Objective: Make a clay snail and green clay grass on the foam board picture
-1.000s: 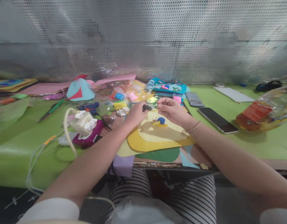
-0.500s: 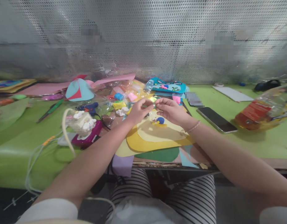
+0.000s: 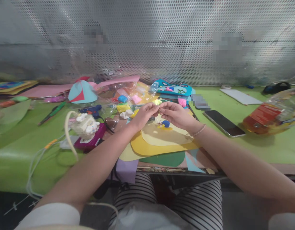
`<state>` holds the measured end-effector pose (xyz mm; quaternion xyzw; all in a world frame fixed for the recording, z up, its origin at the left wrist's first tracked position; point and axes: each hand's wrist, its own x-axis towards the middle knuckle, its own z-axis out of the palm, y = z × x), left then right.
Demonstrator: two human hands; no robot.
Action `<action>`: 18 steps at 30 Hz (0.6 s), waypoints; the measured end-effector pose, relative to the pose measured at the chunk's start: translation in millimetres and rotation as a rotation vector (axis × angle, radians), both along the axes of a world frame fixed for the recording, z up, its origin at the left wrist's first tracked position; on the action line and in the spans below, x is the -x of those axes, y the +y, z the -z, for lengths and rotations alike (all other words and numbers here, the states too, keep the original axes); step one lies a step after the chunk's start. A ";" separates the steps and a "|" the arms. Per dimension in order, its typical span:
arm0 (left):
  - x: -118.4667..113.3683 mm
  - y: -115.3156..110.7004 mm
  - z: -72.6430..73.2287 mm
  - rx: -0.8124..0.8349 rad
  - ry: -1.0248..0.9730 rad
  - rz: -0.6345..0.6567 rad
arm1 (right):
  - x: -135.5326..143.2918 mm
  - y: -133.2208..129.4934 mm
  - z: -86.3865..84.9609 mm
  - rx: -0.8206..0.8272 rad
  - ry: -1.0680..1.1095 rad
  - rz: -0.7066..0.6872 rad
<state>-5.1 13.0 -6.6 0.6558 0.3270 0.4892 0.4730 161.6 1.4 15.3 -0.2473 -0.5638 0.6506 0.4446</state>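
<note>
My left hand [image 3: 146, 113] and my right hand [image 3: 173, 113] meet fingertip to fingertip above the middle of the table. Both are closed in a pinch; whatever lies between the fingers is too small or hidden to make out. Just under my right hand, a small blue and yellow clay figure [image 3: 165, 124] rests on a pale yellow paper shape [image 3: 159, 137]. That shape lies on a larger deep yellow paper [image 3: 140, 149]. Left of my left hand sit a white clay lump [image 3: 126, 114] and a yellow clay lump [image 3: 123, 108].
To the right are a phone [image 3: 224, 123] and a bottle with a red label [image 3: 262, 116]. At left stand a purple box with a white decorated charger [image 3: 86, 132], scissors with a green handle [image 3: 53, 112] and a cable. A blue decorated paper piece [image 3: 173, 88] lies behind my hands.
My fingertips have drawn closer together, the left thumb and fingers now pressed nearer the right ones. The clay figure and papers stay where they were.
</note>
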 end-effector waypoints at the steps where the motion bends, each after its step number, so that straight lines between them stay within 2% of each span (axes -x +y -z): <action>1: -0.1 0.2 0.1 0.003 -0.002 0.001 | 0.4 0.1 0.2 -0.002 -0.003 0.001; 4: 0.5 1.9 -0.3 0.018 -0.019 -0.019 | 0.3 2.6 2.0 -0.036 -0.041 0.021; 7: 3.4 5.4 -1.7 0.019 -0.042 -0.141 | -2.9 7.0 5.1 -0.167 -0.171 0.087; 8: 4.5 6.7 -2.1 0.014 -0.038 -0.193 | -4.3 7.8 5.9 -0.255 -0.252 0.116; 10: 6.4 8.9 -2.4 0.000 -0.024 -0.282 | -6.0 6.6 6.4 -0.532 -0.450 0.140; 12: 7.0 10.2 -2.1 -0.019 -0.008 -0.330 | -4.8 0.1 5.4 -0.890 -0.621 0.070; 14: 6.4 10.6 -1.9 -0.027 -0.004 -0.361 | 0.0 -11.2 3.3 -1.180 -0.706 -0.069; 18: 6.1 10.6 -3.6 -0.008 -0.033 -0.426 | 13.8 -35.3 0.6 -1.431 -0.873 -0.274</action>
